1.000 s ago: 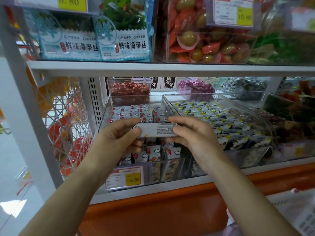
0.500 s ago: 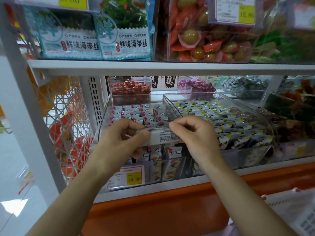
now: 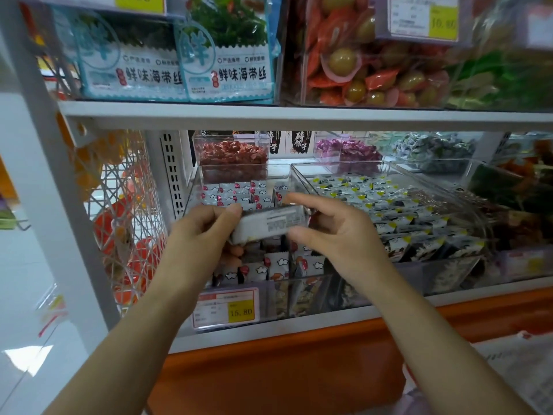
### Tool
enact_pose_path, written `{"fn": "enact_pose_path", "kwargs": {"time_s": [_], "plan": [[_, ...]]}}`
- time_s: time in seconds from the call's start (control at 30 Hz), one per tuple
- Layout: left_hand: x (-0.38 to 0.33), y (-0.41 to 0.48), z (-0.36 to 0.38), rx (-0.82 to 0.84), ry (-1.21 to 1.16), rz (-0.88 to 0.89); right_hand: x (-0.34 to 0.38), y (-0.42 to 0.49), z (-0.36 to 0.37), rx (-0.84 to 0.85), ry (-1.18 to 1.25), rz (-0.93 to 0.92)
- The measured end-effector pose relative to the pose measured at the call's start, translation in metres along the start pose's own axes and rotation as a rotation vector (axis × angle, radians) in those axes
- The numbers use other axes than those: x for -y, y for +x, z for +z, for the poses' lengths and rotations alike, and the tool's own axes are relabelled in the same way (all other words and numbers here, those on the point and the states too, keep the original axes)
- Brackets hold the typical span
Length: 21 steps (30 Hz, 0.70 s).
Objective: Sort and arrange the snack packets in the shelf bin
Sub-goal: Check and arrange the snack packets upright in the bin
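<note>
A clear shelf bin (image 3: pixel 191 205) on the lower shelf holds several small white snack packets (image 3: pixel 278 266) with red and cloud marks. Above the bin I hold a stack of white packets (image 3: pixel 269 224), printed backs toward me, tilted down to the left. My left hand (image 3: pixel 206 235) grips its left end, thumb on top. My right hand (image 3: pixel 332 232) is at its right end with thumb and fingers spread, touching it loosely. The packets beneath my hands are partly hidden.
A second clear bin (image 3: pixel 386 170) of yellow-marked packets sits to the right. Small tubs of red candy (image 3: pixel 233 157) and purple candy (image 3: pixel 347 151) stand behind. A price tag (image 3: pixel 227 308) hangs on the bin front. A wire basket (image 3: pixel 125 211) is at left; the upper shelf (image 3: pixel 299 115) is close overhead.
The packet stack has tilted, its left end lower. My right hand's fingers have loosened and spread at the stack's right end. My left hand keeps its grip.
</note>
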State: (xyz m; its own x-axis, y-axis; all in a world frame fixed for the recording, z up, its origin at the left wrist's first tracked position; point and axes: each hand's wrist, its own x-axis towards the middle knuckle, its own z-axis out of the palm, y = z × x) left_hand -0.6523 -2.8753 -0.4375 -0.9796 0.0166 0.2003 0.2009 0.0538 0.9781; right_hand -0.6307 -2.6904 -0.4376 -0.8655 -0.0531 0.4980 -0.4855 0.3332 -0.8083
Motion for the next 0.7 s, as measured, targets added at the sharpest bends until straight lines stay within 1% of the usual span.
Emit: {"fn": "enact_pose_path", "kwargs": {"time_s": [0.07,0.1,0.17,0.2,0.27,0.3,0.37,0.43,0.57,0.7], "plan": [[0.002,0.001,0.002,-0.006,0.045,0.054,0.0,0.003,-0.003,-0.108,0.048,-0.011],[0.004,0.002,0.003,-0.025,0.146,0.113,-0.001,0.004,-0.005,-0.179,0.077,-0.002],[0.007,0.003,0.004,-0.032,0.463,0.264,-0.004,0.008,-0.009,-0.304,0.091,0.024],[0.01,0.003,0.004,-0.003,0.628,0.345,-0.006,0.01,-0.01,-0.339,0.077,0.034],[0.016,0.002,0.009,0.1,0.876,0.46,-0.009,0.014,-0.011,-0.361,0.049,0.051],[0.019,0.001,0.011,0.14,0.944,0.477,-0.009,0.015,-0.01,-0.357,0.034,0.05],[0.022,0.001,0.015,0.168,0.994,0.474,-0.01,0.018,-0.009,-0.319,-0.021,0.04],[0.024,0.002,0.017,0.157,0.988,0.468,-0.009,0.021,-0.008,-0.258,-0.121,0.032],[0.024,0.003,0.019,0.107,0.954,0.467,-0.01,0.031,-0.005,-0.129,-0.454,0.0],[0.023,0.002,0.019,0.075,0.973,0.523,-0.005,0.039,0.002,0.002,-0.589,-0.071]]}}
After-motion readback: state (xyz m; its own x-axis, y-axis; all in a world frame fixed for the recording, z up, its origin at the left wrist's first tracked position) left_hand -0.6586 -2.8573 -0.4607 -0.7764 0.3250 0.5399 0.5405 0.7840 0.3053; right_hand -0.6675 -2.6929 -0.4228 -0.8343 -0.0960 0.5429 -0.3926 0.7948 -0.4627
